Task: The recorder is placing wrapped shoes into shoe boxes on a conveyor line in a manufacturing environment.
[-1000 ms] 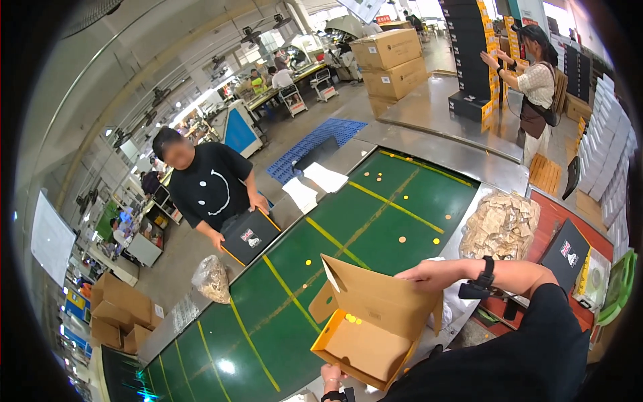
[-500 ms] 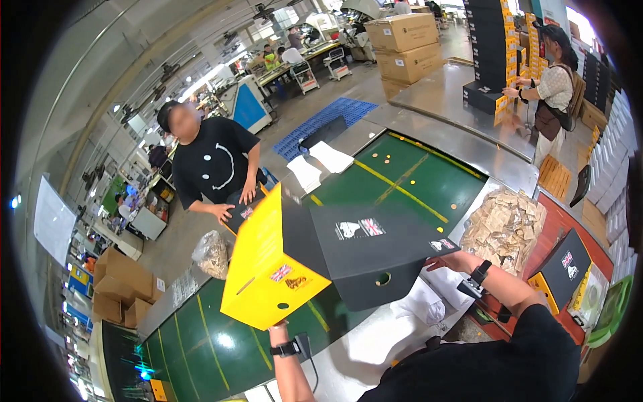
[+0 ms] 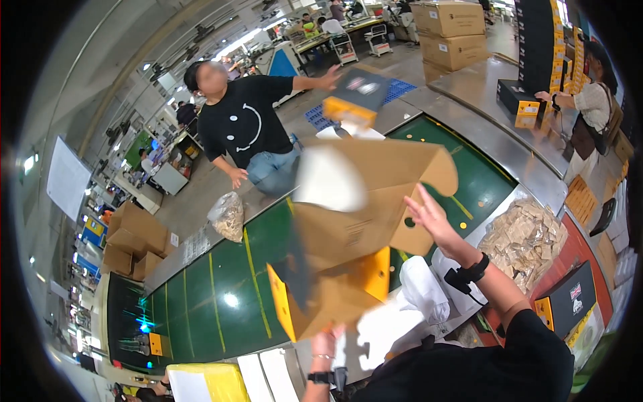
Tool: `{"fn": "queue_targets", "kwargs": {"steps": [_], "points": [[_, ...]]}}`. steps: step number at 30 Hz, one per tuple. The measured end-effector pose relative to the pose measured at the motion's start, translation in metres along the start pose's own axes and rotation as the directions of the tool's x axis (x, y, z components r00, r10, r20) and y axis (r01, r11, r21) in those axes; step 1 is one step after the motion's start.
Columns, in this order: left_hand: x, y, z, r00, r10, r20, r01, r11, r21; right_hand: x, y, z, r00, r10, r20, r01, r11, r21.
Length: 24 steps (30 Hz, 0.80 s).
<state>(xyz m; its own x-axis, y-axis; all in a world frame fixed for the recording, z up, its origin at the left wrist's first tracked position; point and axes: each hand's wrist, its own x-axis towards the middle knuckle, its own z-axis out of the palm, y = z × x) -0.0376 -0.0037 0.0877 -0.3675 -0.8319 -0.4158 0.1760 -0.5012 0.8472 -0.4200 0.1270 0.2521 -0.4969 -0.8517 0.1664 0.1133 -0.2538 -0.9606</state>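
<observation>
- Box [image 3: 348, 295] open just beyond the left hand [image 3: 324, 344], which clamps its near edge!
- Right hand [image 3: 429, 218] up beside the raised lid [image 3: 355, 224], beyond that grip, fingers spread apart; blur leaves contact unclear.
- Green belt [image 3: 241, 321] stretches left of the grip.

Over the near side of the long green conveyor belt [image 3: 201, 308] is an open brown-and-orange cardboard box [image 3: 355, 234]. Right of the belt lies a clear plastic bag of tan packets [image 3: 526, 244]; beyond its far left side, brown cardboard cartons [image 3: 137, 231].
</observation>
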Motion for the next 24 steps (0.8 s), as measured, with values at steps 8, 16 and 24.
{"fn": "queue_targets", "kwargs": {"steps": [8, 16, 24], "points": [[-0.079, -0.125, -0.077, 0.782, -0.61, 0.127, 0.561, 0.603, -0.567, -0.087, 0.187, -0.025, 0.989, -0.147, -0.033, 0.03, 0.411, -0.911], [-0.086, -0.11, -0.076, 0.788, -0.614, -0.045, 0.501, 0.683, -0.531, -0.151, 0.199, -0.011, 0.899, 0.324, -0.294, -0.415, 0.421, -0.806], [-0.053, -0.101, -0.057, 0.783, -0.622, -0.009, 0.556, 0.707, -0.437, -0.112, 0.17, -0.035, 0.809, 0.552, -0.201, -0.582, 0.802, -0.138]]}}
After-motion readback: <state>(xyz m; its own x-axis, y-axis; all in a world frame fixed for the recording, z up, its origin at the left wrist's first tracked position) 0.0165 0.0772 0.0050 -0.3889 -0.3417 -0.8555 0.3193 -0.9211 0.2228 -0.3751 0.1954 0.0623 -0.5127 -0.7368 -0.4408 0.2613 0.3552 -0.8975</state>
